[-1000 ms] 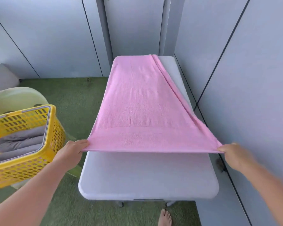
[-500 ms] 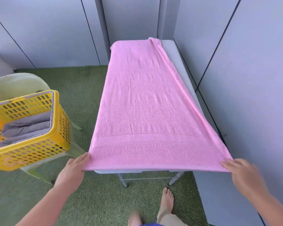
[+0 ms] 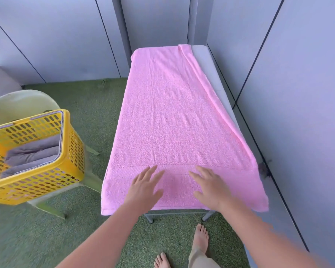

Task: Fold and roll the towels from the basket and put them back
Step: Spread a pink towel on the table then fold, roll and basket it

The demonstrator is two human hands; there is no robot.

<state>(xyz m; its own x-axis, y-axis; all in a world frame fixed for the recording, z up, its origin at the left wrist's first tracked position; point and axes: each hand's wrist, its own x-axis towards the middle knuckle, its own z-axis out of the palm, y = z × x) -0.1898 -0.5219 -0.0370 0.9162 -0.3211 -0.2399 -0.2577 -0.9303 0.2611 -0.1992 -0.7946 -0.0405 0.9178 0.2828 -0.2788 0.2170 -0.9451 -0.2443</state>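
Observation:
A pink towel (image 3: pixel 174 117) lies spread lengthwise over the grey table (image 3: pixel 207 60), its near edge hanging a little over the table's front. Its right side is folded over slightly along a diagonal. My left hand (image 3: pixel 143 188) and my right hand (image 3: pixel 211 188) are side by side over the towel's near band, fingers straight and spread, holding nothing. At the left a yellow perforated basket (image 3: pixel 46 176) sits tilted on a chair and holds grey rolled towels (image 3: pixel 31 153).
A pale green plastic chair (image 3: pixel 17 101) carries the basket. Grey panel walls close in the back and the right side of the table. Green turf (image 3: pixel 85 229) covers the floor; my bare feet (image 3: pixel 199 236) stand by the table's front legs.
I pulled the towel toward me until it covered the table's near end, then let go of both corners. My hands moved inward to the middle of the near band.

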